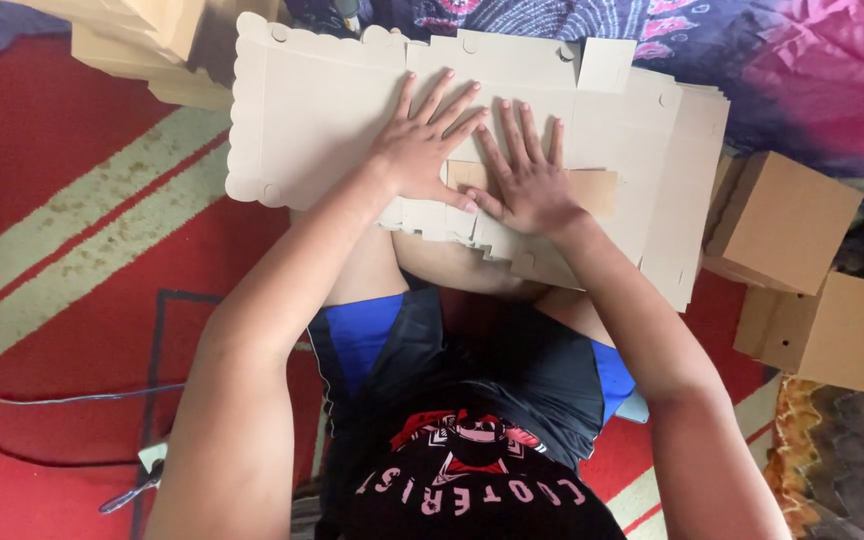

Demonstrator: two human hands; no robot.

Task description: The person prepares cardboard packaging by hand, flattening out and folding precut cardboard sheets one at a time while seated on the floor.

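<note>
Both hands, left hand [420, 150] and right hand [530, 182], press flat with fingers spread on one unfolded cardboard sheet [322, 110]; two folded boxes [787, 215] nearby.

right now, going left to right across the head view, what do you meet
red striped rug → stacked cardboard pieces → flat cardboard sheet → left hand → right hand → near box → far box

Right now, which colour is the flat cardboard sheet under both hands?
Pale beige flat cardboard sheet, clearest in the head view.
</note>
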